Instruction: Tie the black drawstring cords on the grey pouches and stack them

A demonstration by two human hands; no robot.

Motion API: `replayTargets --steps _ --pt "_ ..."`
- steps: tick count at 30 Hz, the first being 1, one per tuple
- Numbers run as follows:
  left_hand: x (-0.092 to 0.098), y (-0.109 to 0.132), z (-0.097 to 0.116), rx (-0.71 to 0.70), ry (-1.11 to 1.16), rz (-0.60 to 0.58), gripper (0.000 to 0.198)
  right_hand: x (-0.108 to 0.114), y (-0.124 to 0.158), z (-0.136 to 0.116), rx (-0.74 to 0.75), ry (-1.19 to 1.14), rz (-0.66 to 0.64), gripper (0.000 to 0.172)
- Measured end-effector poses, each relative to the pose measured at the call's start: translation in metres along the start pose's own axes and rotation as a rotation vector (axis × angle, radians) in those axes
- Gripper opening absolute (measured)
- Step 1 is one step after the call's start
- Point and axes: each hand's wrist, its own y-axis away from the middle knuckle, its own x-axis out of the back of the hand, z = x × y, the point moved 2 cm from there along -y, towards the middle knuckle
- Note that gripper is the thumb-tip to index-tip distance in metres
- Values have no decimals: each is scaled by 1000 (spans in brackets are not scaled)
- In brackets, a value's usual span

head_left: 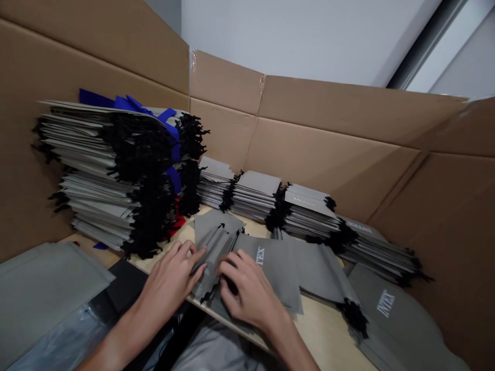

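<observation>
Cardboard walls round a pale board, grey pouch at the board's front edge, long axis roughly front-to-back, and remotely I've got left hand and right hand equally near, 1 per side, fingers half-curled, grip can't tell.

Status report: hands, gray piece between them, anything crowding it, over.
Left hand at gray piece's left. Right hand curled at its right. Close alongside: white-lettered piece, partly under right hand.

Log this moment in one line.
left hand: on grey fabric | right hand: curled, same fabric | behind: grey stacks | left side: blue-banded bundle
</observation>
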Motion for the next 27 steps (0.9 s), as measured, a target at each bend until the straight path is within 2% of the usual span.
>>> replayTargets --steps 5,7,10,12,15,19,23,27 --pt "-6 -1 -3 -55 241 64 36 2 3 1 -15 -37 51 16" --pt "-7 -1 -2 0 345 29 39 2 4 0 -20 -34 55 16" --pt "-6 0 2 102 497 -99 44 2 2 -2 -30 -46 56 18" --pt "-6 1 4 116 575 -163 43 3 -1 -3 -27 -60 59 17" --pt "-8 5 3 115 617 -166 42 0 -6 -2 -19 -106 40 16" --pt "-7 10 -4 143 643 -100 41 -3 -6 -1 -54 -219 33 28" --pt "4 13 -10 178 711 -145 45 0 0 2 -122 -202 109 49" --pt "10 18 -16 228 854 -170 46 1 0 4 -193 -135 146 44"
